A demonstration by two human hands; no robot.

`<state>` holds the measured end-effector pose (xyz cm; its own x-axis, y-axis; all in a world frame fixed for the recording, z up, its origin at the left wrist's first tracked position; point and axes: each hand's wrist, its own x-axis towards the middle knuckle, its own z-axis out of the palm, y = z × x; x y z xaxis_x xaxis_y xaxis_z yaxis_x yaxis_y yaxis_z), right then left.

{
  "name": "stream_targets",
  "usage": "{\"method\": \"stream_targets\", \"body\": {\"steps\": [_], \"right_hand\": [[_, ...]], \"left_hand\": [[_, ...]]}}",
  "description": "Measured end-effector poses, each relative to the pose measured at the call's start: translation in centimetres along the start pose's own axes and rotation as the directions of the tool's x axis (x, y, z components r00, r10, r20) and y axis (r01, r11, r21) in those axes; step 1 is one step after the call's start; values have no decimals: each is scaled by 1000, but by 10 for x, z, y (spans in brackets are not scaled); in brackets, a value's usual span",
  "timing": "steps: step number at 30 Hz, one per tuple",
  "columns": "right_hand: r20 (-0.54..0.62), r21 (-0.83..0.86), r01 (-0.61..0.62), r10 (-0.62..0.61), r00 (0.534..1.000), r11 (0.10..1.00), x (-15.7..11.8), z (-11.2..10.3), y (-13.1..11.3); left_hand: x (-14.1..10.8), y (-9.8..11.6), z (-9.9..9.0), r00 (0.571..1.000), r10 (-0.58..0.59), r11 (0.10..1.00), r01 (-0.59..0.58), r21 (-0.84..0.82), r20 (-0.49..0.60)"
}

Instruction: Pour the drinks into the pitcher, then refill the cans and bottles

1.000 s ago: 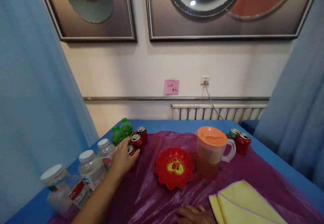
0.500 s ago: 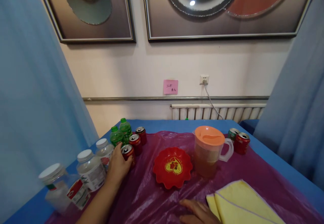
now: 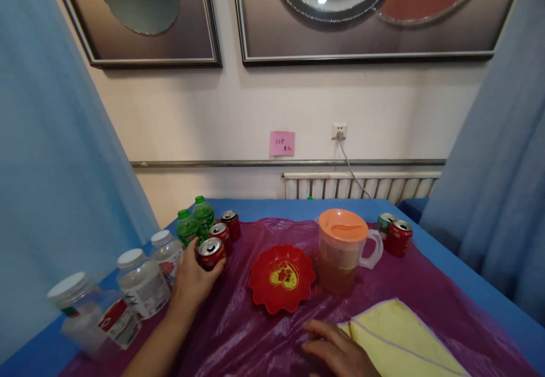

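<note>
My left hand (image 3: pixel 193 277) is wrapped round the nearest red can (image 3: pixel 212 254), thumb on its right side and fingers on its left. Two more red cans (image 3: pixel 220 235) stand in a row behind it. My right hand (image 3: pixel 336 347) hovers low with fingers apart, holding nothing, beside a folded yellow cloth (image 3: pixel 404 337). Between and beyond the hands lies a red scalloped plate (image 3: pixel 281 303) with a yellow heart design. Right of the plate stands a clear pitcher (image 3: pixel 338 263) with an orange lid and amber liquid.
Three clear jars with white lids (image 3: pixel 145 286) line the left edge, with two green bottles (image 3: pixel 187 226) behind them. At the back right are a red can (image 3: pixel 399 238) and a green can (image 3: pixel 385 223). Purple plastic sheeting (image 3: pixel 238 309) covers the blue table.
The nearest red can looks slightly raised in my left hand. The fingers of my right hand have spread a little. The whole view has shifted slightly.
</note>
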<state>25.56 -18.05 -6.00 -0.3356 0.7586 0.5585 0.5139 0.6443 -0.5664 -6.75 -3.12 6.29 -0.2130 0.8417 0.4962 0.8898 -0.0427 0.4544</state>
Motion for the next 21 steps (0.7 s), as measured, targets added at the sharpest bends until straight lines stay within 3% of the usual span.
{"method": "stream_targets", "body": {"steps": [4,9,11,14,16,18,20,21], "right_hand": [[-42,26,-38,39,998,999,34,-18,-17],[-166,58,-286,292,942,956,88,-10,-29],[-196,135,-329,350,916,935,102,-3,-27],[-221,301,-317,389,894,899,111,-1,-23],[-215,405,-292,401,890,866,111,-6,-22],[-174,473,-281,401,899,835,112,-12,-22],[-92,527,-276,376,922,804,112,-18,-22],[-49,560,-267,353,934,784,113,-20,-21]], "left_hand": [[-17,52,-11,993,92,988,-82,-130,73],[-55,118,-6,941,237,921,-138,-365,242],[-66,132,-2,929,263,896,-135,-422,261],[-69,136,3,906,301,845,-108,-524,299],[-63,130,5,836,364,768,-21,-640,410],[-56,123,7,706,466,664,119,-739,533],[-49,117,9,594,553,590,216,-778,584],[-46,115,10,570,574,569,238,-787,588]]}}
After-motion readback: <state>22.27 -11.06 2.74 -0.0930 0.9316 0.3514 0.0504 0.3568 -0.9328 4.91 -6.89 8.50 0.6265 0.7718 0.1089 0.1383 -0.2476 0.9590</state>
